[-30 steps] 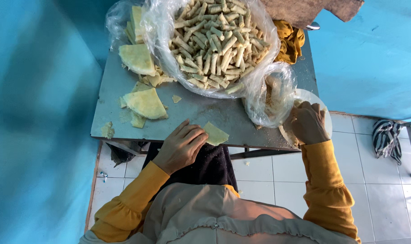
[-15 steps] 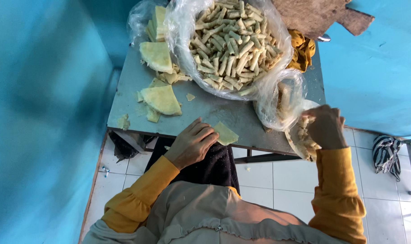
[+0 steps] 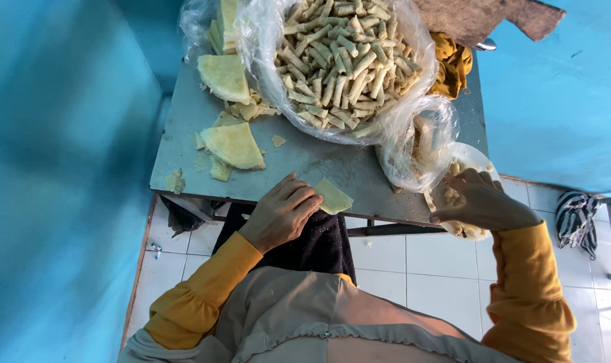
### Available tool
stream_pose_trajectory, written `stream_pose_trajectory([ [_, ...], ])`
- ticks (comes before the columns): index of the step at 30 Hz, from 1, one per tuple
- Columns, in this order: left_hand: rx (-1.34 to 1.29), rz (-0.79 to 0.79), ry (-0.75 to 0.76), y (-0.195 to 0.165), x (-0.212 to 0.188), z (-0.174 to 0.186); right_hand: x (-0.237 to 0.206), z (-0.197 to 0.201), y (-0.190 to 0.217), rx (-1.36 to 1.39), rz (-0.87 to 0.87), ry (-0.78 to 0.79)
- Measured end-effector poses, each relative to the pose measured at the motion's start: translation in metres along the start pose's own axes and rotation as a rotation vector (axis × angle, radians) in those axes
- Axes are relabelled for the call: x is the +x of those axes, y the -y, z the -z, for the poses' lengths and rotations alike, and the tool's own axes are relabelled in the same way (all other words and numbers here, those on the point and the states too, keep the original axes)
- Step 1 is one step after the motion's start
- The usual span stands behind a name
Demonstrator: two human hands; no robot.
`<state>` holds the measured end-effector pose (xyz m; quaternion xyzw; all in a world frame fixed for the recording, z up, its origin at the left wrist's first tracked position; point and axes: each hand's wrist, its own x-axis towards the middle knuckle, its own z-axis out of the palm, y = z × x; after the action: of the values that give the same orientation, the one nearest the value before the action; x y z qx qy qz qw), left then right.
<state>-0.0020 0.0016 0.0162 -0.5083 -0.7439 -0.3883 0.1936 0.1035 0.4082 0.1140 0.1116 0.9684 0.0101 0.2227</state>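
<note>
My left hand [image 3: 282, 212] rests at the near edge of the grey table [image 3: 184, 134], fingers pressing on a small pale yellow wrapper sheet [image 3: 333, 196]. My right hand [image 3: 476, 199] reaches into a white bowl [image 3: 476, 161] of pale filling at the table's right corner, fingers curled in the filling. A large clear bag [image 3: 339, 54] full of rolled pastry sticks sits at the back. Stacks of wedge-shaped wrapper sheets [image 3: 233, 144] lie to the left.
A smaller clear bag [image 3: 416, 144] with a few rolls stands beside the bowl. More wrapper stacks [image 3: 223, 74] and scraps lie at the back left. A yellow cloth [image 3: 453, 64] lies at the back right. Blue walls enclose the table; white floor tiles lie below.
The view has shifted slightly. My right hand has moved into the bowl of filling. My left hand stays on the wrapper sheet.
</note>
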Motion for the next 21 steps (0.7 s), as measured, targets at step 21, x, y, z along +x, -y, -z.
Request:
stream_pose_trajectory([
  [21, 0.026, -0.004, -0.004, 0.0, -0.001, 0.0, -0.036, 0.024, 0.028, 0.086, 0.093, -0.428],
])
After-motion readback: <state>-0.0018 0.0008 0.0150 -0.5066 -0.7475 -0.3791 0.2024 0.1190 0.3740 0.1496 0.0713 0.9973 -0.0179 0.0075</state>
